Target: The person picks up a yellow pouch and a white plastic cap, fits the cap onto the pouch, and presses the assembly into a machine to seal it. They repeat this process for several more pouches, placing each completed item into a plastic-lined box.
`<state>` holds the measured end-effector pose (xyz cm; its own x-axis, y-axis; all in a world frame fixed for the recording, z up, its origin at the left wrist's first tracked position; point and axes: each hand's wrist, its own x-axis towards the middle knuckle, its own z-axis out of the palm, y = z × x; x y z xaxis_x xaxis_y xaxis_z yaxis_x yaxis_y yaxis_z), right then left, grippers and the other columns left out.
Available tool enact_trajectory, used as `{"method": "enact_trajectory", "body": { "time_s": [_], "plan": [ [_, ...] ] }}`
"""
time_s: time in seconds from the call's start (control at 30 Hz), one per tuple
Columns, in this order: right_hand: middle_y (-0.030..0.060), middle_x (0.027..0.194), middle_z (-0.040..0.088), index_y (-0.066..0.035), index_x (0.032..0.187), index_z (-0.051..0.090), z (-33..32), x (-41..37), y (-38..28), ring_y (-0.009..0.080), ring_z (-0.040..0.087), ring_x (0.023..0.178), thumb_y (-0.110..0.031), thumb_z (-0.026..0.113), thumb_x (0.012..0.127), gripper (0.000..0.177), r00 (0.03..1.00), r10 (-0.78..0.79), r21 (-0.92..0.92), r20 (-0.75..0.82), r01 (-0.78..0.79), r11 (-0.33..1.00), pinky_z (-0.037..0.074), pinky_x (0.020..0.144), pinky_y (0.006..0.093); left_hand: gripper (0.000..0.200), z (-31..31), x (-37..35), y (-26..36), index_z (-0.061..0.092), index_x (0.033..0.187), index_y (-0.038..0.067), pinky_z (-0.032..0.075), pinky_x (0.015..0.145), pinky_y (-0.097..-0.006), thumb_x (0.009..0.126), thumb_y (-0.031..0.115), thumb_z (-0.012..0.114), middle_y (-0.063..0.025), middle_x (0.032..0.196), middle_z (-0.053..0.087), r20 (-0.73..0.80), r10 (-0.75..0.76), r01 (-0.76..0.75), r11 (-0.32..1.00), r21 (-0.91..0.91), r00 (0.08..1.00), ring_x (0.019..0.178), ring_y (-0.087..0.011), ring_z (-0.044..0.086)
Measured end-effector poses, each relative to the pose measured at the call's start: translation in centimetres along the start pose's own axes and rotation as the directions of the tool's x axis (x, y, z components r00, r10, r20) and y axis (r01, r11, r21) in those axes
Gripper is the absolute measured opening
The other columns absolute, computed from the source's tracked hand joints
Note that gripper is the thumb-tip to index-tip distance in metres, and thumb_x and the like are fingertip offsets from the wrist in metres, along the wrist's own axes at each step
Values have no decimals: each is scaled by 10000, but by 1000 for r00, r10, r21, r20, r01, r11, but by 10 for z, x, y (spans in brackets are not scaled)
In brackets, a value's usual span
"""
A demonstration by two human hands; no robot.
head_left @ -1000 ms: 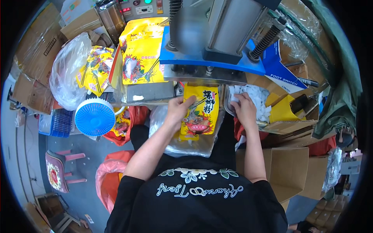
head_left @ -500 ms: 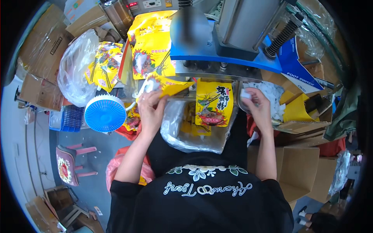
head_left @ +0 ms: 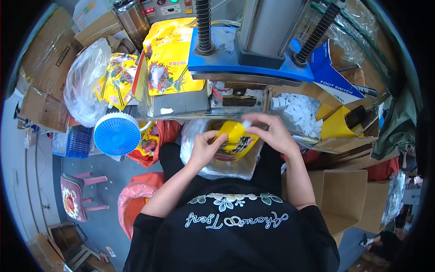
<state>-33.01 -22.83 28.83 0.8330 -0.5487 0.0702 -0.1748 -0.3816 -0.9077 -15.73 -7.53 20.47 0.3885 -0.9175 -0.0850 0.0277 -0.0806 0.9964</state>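
Observation:
A yellow printed food pouch (head_left: 235, 144) is tilted above the plastic-lined box in my lap. My left hand (head_left: 206, 147) pinches its left edge between thumb and fingers. My right hand (head_left: 273, 132) is at the pouch's upper right corner, with a small white piece (head_left: 246, 123) at its fingertips; the piece is partly blurred. Below, the plastic-lined box (head_left: 247, 170) is mostly covered by the pouch. Just beyond my hands stands the blue press (head_left: 253, 72), its metal lower jaw (head_left: 238, 102) bare.
A heap of small white pieces (head_left: 299, 111) lies in a carton at right. Stacked yellow pouches (head_left: 170, 59) sit left of the press. A blue fan (head_left: 117, 134) stands at left, near a clear plastic bag (head_left: 86, 84). An open cardboard box (head_left: 342, 195) is at lower right.
My left hand has brought its pouch down and right, over the box. My right hand has moved left from the white heap with a white piece. The pouch hanging at the press is gone from there.

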Motion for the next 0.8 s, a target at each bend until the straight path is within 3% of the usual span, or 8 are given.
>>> {"method": "enact_trajectory", "body": {
  "time_s": [0.23,0.43,0.53,0.6,0.67,0.7,0.73,0.8],
  "plan": [
    [158,1078,683,-57,1190,641,-42,5,29,301,680,881,-145,661,863,339,882,-15,-391,-471,-194,900,519,797,361,235,27,49,14,694,936,-98,487,614,-243,910,135,678,-97,862,719,-118,-229,136,843,-521,966,689,-93,631],
    [113,1120,644,-46,1078,683,-45,11,78,322,611,1018,-69,650,829,252,903,-112,-669,-415,-219,711,499,855,406,206,26,63,19,675,1038,-69,560,693,-288,928,103,650,-114,962,714,-40,-274,180,728,-662,961,772,-139,680],
    [138,1108,642,-38,1071,675,-37,11,89,304,632,992,-9,635,836,241,890,-100,-556,-445,-187,810,512,832,357,311,-21,76,31,652,1145,-40,544,738,-325,908,161,678,-127,989,717,-144,79,-85,996,-34,986,826,-204,693],
    [143,1109,644,-29,1066,672,-44,8,88,273,651,959,4,622,851,223,874,62,-225,-483,-192,955,516,810,326,513,-59,91,38,579,1297,47,455,977,-413,861,271,729,-155,1273,622,-322,475,-280,820,499,819,1146,-296,608],
    [125,1077,645,-24,1075,666,-45,2,90,216,650,888,16,616,864,220,880,27,-184,-475,-129,975,506,778,289,617,-87,81,27,534,1349,90,314,1081,-461,824,333,749,-143,1397,515,-186,541,-152,520,841,820,1299,-310,464],
    [121,1063,643,-24,1080,665,-47,0,92,209,644,872,17,616,864,225,883,-15,-183,-469,-81,980,502,771,286,669,-95,77,22,512,1375,112,243,1132,-485,806,363,759,-137,1460,462,-108,553,-87,315,945,826,1376,-317,393],
    [117,1049,641,-25,1085,664,-45,0,89,202,637,856,18,617,864,230,882,-55,-180,-467,-33,983,498,764,283,654,-94,63,19,526,1364,140,124,1159,-534,807,398,751,-108,1451,466,-71,533,-155,368,917,843,1416,-276,337],
    [70,947,629,-25,1080,656,-43,-5,80,153,586,805,-27,658,863,217,864,28,-115,-503,-100,988,473,718,264,591,-91,38,16,557,1335,168,162,1142,-545,810,358,751,-80,1387,517,-63,515,-141,346,928,855,1384,-266,385]
  ]
}}
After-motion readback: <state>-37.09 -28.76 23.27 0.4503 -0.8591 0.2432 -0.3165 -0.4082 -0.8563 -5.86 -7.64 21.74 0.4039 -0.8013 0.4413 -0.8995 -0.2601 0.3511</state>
